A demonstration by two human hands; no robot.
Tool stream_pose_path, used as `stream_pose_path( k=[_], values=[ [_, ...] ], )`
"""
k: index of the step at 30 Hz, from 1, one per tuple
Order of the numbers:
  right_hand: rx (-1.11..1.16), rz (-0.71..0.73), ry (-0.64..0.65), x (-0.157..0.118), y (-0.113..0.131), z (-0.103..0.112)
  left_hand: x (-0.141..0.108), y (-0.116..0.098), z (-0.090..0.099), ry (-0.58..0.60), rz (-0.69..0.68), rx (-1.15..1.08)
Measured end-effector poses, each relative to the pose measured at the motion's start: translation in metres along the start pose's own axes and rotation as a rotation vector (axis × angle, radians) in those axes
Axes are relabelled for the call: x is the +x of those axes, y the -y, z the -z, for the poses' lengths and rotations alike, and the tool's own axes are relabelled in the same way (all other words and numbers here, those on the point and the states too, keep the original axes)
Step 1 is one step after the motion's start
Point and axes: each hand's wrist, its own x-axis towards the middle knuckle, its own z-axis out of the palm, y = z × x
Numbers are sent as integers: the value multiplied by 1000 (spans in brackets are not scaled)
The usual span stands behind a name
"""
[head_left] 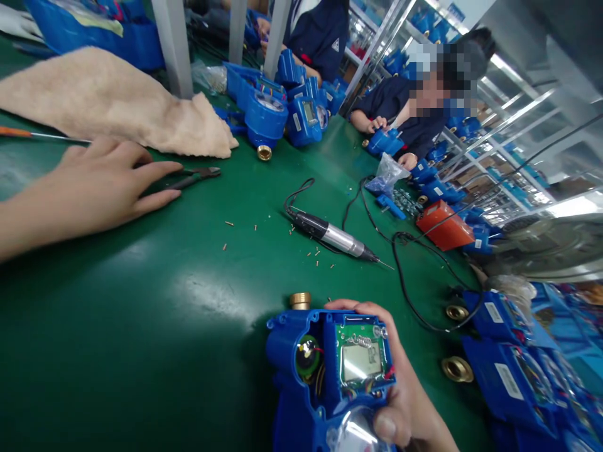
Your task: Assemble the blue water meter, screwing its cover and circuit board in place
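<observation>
My right hand [400,383] is wrapped round an open blue meter [294,389] at the bottom centre; a circuit board with a small display [362,361] and a brass fitting [300,301] show on it. At the left, my left hand [106,182] lies over the handles of a pair of pliers [188,177], fingers spread and pointing right. Whether it grips the handles cannot be made out. Beside that hand are a beige cloth [117,103] and a screwdriver with an orange handle [16,132]. An electric screwdriver [334,238] rests on the green table [164,314].
Small screws [317,252] lie scattered near the electric screwdriver. Its black cable [405,289] loops right, by an orange box [444,225]. More blue meters [506,376] line the right edge, others [266,116] the back. Another person [400,103] handles a blue meter across the table.
</observation>
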Motion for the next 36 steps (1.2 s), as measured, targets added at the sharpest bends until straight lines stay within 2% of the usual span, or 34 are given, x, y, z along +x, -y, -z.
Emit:
stream_pose_path(
  k=[5, 10, 12, 23, 32, 36],
  values=[
    [66, -14, -20, -2, -1, -5, -4, -13, -2, -80, -201, 60],
    [55, -24, -89, 0, -1, -9, -6, -30, 5, -32, -331, 107],
    [35, -26, -104, 0, -1, -9, -6, -33, 4, -47, -361, 109],
    [108, -49, -179, 4, -11, -11, -4, -32, -2, -51, -363, 8],
    [88, -49, -165, 0, -11, -9, -4, -28, -2, -61, -391, 49],
    [-21, 35, -52, 2, -7, -6, -6, -31, 1, -60, -404, 112]
  ],
)
